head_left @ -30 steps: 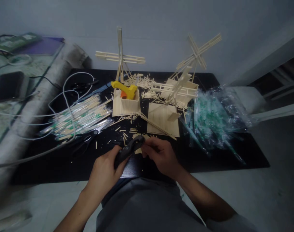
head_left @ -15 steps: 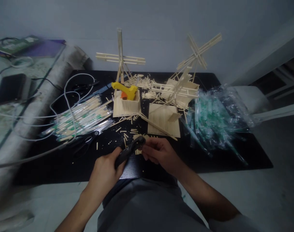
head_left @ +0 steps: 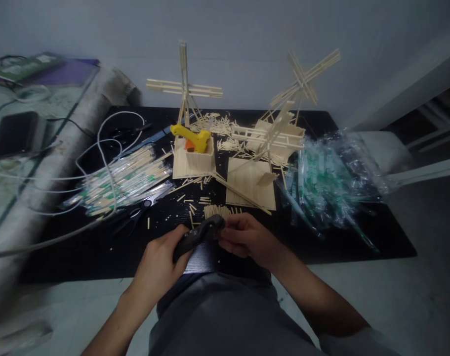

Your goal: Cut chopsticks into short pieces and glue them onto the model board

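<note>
My left hand (head_left: 158, 262) is wrapped round the handle of a dark cutter-like tool (head_left: 199, 234), held over the near edge of the black mat (head_left: 80, 247). My right hand (head_left: 247, 238) is closed in a pinch at the tool's head; what it pinches is too small to make out. Just beyond the tool lies a small bundle of cut wooden sticks (head_left: 214, 211). Short stick pieces are scattered about it.
Two stick windmill models (head_left: 184, 89) (head_left: 302, 79) stand at the back. A yellow glue gun (head_left: 191, 137) rests in a stick box. Flat stick panel (head_left: 251, 183), wrapped chopsticks (head_left: 124, 180), scissors (head_left: 143, 207), white cables (head_left: 102, 148) and empty wrappers (head_left: 328, 183) surround them.
The tool's head has dropped slightly towards my right hand, and both hands have shifted a little nearer to me. Otherwise the scene is the same.
</note>
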{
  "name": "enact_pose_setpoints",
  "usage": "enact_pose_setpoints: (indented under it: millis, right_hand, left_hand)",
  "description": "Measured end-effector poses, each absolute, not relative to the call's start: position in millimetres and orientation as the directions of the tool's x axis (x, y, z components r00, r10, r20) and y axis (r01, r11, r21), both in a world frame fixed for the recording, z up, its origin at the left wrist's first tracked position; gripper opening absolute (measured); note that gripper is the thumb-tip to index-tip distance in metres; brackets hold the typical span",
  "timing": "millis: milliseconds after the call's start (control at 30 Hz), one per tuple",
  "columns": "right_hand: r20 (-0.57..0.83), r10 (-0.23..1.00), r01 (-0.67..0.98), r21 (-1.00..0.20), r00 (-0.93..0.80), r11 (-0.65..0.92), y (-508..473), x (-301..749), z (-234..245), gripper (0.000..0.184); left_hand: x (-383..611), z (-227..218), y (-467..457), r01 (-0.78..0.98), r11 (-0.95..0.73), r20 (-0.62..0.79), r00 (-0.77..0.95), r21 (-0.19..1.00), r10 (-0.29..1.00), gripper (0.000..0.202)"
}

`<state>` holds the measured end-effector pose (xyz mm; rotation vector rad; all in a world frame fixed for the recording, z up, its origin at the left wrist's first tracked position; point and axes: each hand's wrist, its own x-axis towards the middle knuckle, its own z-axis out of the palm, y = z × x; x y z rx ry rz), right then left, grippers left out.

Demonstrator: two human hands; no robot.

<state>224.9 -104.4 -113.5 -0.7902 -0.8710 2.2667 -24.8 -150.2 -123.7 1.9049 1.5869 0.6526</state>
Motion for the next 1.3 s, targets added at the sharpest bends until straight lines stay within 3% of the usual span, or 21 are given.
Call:
enact_pose_setpoints:
  millis: [100, 233, 667, 1033, 1300]
  right_hand:
    - [-0.335, 0.592, -0.277, -0.648, -0.733, -0.710, -105.1, 226.1, -117.3, 0.046]
    - [-0.312, 0.556, -0.294, -0.599, -0.771, -0.745, -107.1, 223.6, -122.4, 0.045]
    - [-0.390, 0.590, -0.303, -0.587, -0.707, -0.751, -104.7, 218.5, -121.0, 0.050]
    - [-0.278, 0.525, -0.327, -0.531, -0.804, -0.782, -106.3, 214.6, -128.8, 0.046]
    - [-0.303, 0.554, -0.373, -0.487, -0.776, -0.790, -104.4, 213.7, -130.3, 0.046]
  left_hand:
    - [-25.7, -121.5, -147.2, 0.672, -0.195, 0.020, 0.259, 0.714, 0.966, 0.012]
    - [-26.9, -122.6, -146.4, 0.679, -0.206, 0.031, 0.261, 0.705, 0.965, 0.011]
    - [-29.5, -129.3, -149.7, 0.662, -0.110, -0.069, 0.238, 0.741, 0.969, 0.022]
    - [-32.7, -122.5, -141.4, 0.634, -0.162, -0.049, 0.302, 0.756, 0.952, 0.016]
    - [-27.6, -123.3, -144.6, 0.651, -0.111, -0.072, 0.249, 0.751, 0.966, 0.029]
